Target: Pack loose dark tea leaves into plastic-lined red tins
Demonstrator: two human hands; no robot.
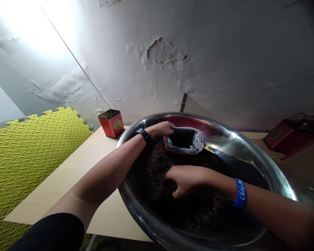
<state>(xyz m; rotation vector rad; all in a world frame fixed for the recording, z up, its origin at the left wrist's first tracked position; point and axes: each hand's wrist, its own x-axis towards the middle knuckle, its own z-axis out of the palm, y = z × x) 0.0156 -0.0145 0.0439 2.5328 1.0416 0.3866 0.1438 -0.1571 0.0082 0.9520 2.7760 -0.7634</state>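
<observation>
Far left, a yellow-green foam mat (28, 167) is lying beside a pale wooden tabletop (68, 177), and a red square tea tin (111, 123) is standing at the table's back edge, around 10 o'clock from the basin. Moving right, your left hand (159, 129) is reaching in over the rim of a wide steel basin (136, 216), fingers together and apparently pinching the edge of a clear plastic bag (193, 144). That bag is sitting at about 12 o'clock inside the basin, its mouth facing up and its long axis running roughly left to right. You're doing well keeping that mouth propped wide; a firm pinch looks like the right call. Your right hand (187, 181) is pressing into the loose dark tea leaves (157, 164), fingers curled and tips buried, so I can't tell whether they're closed on anything. Over at 2 o'clock, a second red tin (285, 136) is lying tipped on its side.
</observation>
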